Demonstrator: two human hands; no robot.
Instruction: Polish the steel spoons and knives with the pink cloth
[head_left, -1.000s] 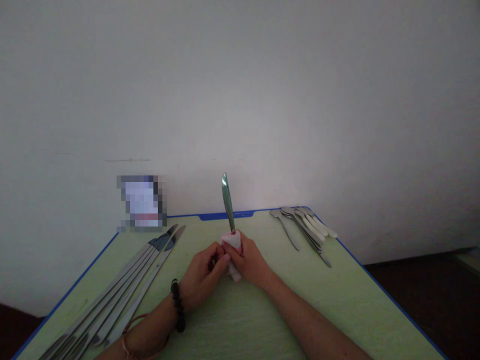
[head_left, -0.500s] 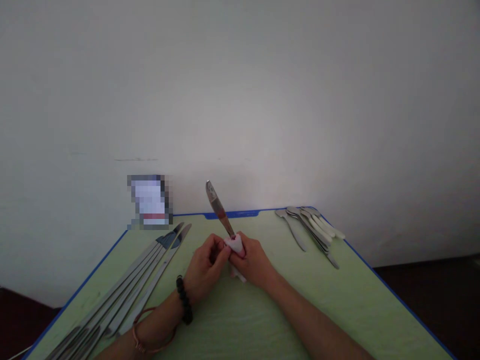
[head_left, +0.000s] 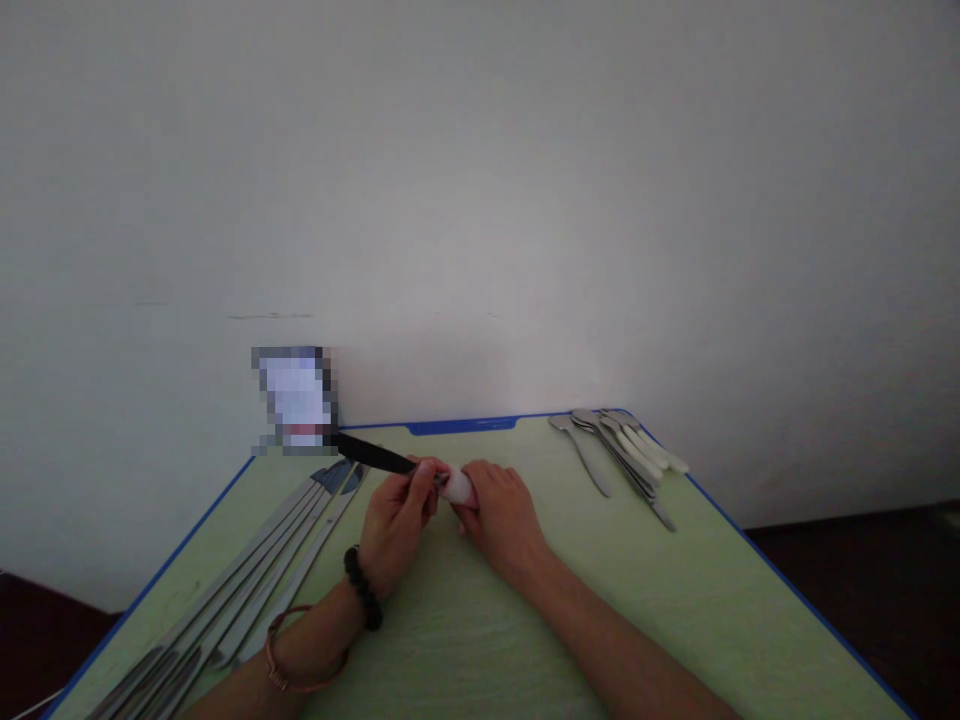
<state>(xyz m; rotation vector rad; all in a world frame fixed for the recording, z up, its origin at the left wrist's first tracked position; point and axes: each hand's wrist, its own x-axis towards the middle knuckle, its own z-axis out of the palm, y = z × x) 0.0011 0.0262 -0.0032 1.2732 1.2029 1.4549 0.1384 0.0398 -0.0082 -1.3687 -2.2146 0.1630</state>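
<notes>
The left hand is clamped by thumb and fingers on the table knife, where the metal emerges from the cloth. The right hand is closed around the cloth, which covers the opposite end of the knife. The table knife is held over the middle of the green table, its dark blade directed toward the table's far left corner. A pixelated object stands at that corner. A group of metal knives lies along the table's left side. Metal spoons and white-handled utensils overlap near its far right corner.
</notes>
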